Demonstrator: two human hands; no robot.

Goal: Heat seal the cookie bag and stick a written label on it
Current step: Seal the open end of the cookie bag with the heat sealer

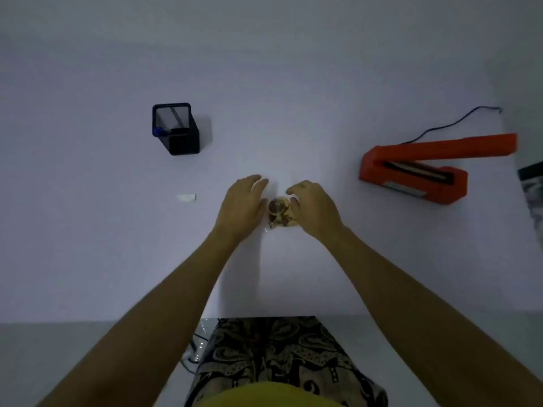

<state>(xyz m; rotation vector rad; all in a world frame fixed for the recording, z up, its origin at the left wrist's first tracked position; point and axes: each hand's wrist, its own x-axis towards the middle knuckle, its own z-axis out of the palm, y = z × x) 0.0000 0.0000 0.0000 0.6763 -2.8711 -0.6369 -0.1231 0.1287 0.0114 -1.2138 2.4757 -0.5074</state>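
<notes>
Now both hands flank cookie bag [280, 212] at table [88, 245] centre: left hand [242, 205] flat, fingers straight, touching; right hand [313, 208] curled at its edge, grip unclear. Sealer [417, 171] well apart to R, so R hand nearer.

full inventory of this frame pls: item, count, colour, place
cookie bag: 1, clear with brown cookies, table centre, between the hands
sealer: 1, orange, right, arm raised, black cord behind
pen holder: 1, black mesh, far left, blue-capped pen inside
label: 1, white, left of the hands
table: 1, white
dark object: 1, right edge, cannot identify
left hand: 1, beside bag, fingers straight
right hand: 1, fingers curled at the bag
</notes>
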